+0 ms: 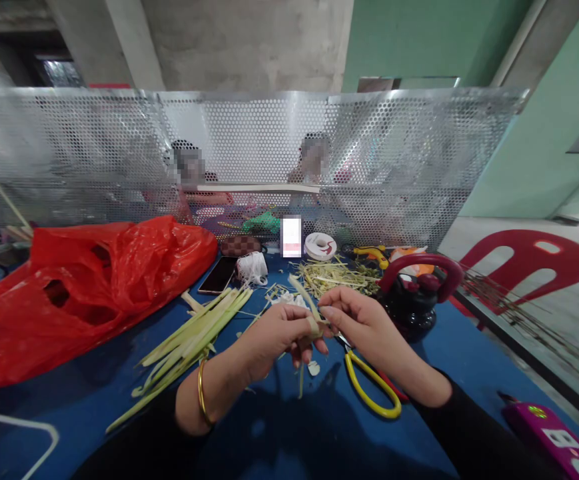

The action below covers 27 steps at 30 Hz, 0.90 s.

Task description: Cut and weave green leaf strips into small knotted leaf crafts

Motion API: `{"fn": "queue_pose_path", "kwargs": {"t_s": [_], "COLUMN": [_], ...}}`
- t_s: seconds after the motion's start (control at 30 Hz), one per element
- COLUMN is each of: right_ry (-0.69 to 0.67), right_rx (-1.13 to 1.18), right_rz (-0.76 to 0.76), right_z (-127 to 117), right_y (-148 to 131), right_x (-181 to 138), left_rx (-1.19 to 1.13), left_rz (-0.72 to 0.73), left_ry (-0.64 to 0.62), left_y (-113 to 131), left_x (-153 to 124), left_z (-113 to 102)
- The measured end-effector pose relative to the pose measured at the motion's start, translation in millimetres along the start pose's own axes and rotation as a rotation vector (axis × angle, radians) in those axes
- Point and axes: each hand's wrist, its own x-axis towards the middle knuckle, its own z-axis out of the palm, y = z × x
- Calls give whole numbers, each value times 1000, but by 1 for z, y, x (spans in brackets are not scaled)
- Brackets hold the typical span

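Note:
Both my hands meet over the blue table (289, 427), pinching a pale green leaf strip (303, 297) that sticks up and back between them. My left hand (279, 333), a gold bangle on its wrist, is closed on the strip's folded lower end. My right hand (356, 320) grips the same strip from the right with fingers curled. Yellow-handled scissors (369, 390) lie just under my right wrist. A bundle of long leaf strips (194, 337) lies to the left of my left hand.
A red plastic bag (89, 280) fills the left. A phone (218, 275), white thread (252, 268), a tape roll (320, 245), leaf scraps (334, 275) and a dark pot with red handle (414, 293) lie behind. A perforated metal screen (249, 160) separates two seated people. Red chair (534, 263) at right.

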Motion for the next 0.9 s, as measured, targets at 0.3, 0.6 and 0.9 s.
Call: {"fn": "queue_pose_path", "kwargs": {"t_s": [0.3, 0.6, 0.9], "right_ry": [-291, 102, 324], "right_rx": [434, 126, 527], "right_rz": [250, -79, -27], "right_z": [-27, -13, 4], "right_y": [-12, -4, -11], "right_x": [-7, -3, -4], "left_rx": [-82, -184, -178], "left_rz": [36, -15, -64], "left_ry": [23, 34, 12], "left_y": [0, -2, -3], "left_x": [-1, 4, 2], "left_z": [-1, 0, 6]}}
